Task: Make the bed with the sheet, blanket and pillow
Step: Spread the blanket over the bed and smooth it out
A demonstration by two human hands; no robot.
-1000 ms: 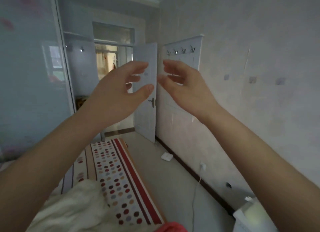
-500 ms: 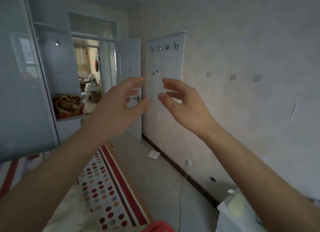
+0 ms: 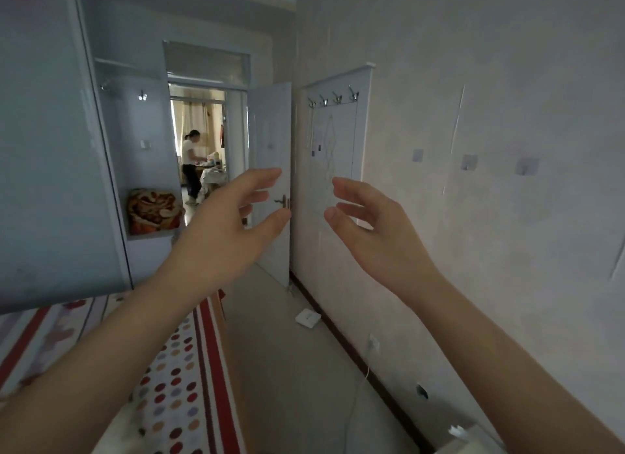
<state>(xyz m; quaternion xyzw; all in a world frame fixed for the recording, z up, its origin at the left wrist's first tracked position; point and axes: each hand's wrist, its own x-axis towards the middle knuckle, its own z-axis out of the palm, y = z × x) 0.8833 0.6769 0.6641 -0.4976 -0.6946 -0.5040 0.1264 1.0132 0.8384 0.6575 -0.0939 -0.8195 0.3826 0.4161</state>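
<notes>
My left hand (image 3: pixel 230 230) and my right hand (image 3: pixel 375 230) are raised in front of me at chest height, palms facing each other a short gap apart, fingers loosely spread and holding nothing. Below them at the lower left lies the bed with a sheet (image 3: pixel 179 386) patterned in coloured dots and red stripes. A folded orange patterned blanket (image 3: pixel 152 210) sits on a low shelf of the wardrobe at the left. No pillow shows in this view.
A wardrobe with a sliding panel (image 3: pixel 50 149) stands to the left. An open white door (image 3: pixel 270 169) leads to another room where a person (image 3: pixel 190 164) stands. A floor strip runs between bed and right wall, with a small white object (image 3: pixel 307 317) and a cable (image 3: pixel 358 386).
The view has turned left, bringing the doorway and wardrobe shelf into sight. My hands have dropped lower in the view and moved slightly apart, still empty.
</notes>
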